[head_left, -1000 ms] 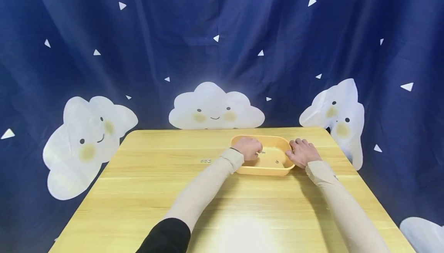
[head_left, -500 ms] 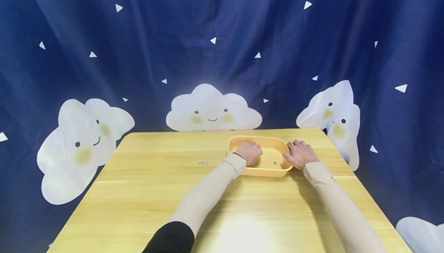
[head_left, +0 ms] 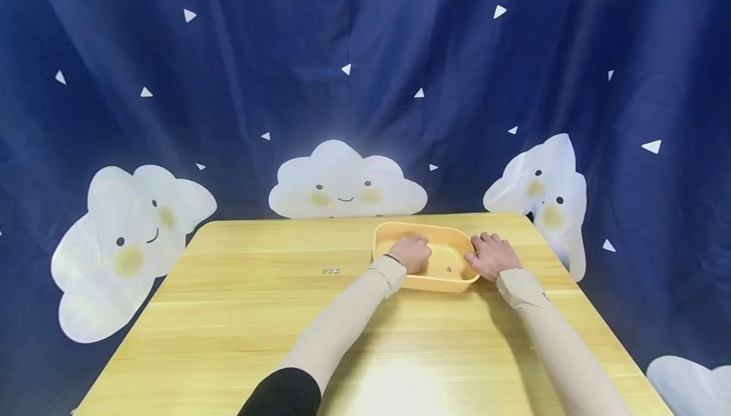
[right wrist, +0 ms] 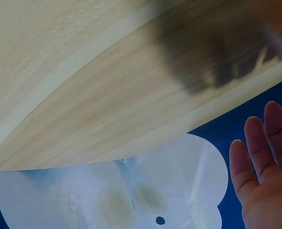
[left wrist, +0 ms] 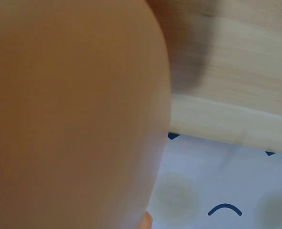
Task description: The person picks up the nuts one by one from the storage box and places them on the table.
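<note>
A yellow-orange oblong tray (head_left: 436,285) with rounded corners stands toward the back of the table. My left hand (head_left: 410,253) reaches down into it with curled fingers; the fingertips and anything between them are hidden. In the left wrist view a blurred skin surface fills the left half. My right hand (head_left: 493,256) rests at the tray's right end, thumb over the rim. Its fingers (right wrist: 262,145) look extended and relaxed in the right wrist view. One small silvery metal piece (head_left: 448,269) lies on the tray floor near the thumb.
Several small silvery pieces (head_left: 330,271) sit in a short row left of the tray. The light wooden table (head_left: 245,314) has a rounded back edge. Behind it hangs a dark blue curtain (head_left: 388,35) with cloud prints.
The left hand has shifted slightly within the tray, and small pieces seen beside its fingers a second ago are out of sight. The right hand keeps its place. The head view has drifted slightly.
</note>
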The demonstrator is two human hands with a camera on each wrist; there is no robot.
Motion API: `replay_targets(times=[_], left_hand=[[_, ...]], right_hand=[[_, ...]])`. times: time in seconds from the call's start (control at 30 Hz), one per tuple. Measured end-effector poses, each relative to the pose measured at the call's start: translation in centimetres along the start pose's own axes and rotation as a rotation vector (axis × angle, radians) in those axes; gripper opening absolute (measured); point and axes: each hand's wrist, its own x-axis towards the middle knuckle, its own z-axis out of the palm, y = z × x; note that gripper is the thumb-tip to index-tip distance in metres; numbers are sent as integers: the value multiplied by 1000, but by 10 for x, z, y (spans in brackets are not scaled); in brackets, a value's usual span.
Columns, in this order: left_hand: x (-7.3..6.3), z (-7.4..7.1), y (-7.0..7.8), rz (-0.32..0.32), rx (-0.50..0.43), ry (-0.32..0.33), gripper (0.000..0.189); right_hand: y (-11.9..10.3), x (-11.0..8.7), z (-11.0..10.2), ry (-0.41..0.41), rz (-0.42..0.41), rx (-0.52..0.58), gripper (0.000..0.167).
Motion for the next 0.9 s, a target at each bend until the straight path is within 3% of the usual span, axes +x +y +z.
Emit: replay_targets(times=[0.3,0.57,0.73,0.9], left_hand=[[-2,-1,-3,-53,-188,19,19],[-2,-1,-11,-28,-348,50,16],[-1,0,-13,-78,-380,8,15],[-3,-1,-11,-104,-354,-14,10]], right_hand=[[-1,0,-1,3,3,6,44],[3,3,2,3,-7,9,45],[0,4,1,-1,-3,13,44],[-4,3,0,4,2,12,43]])
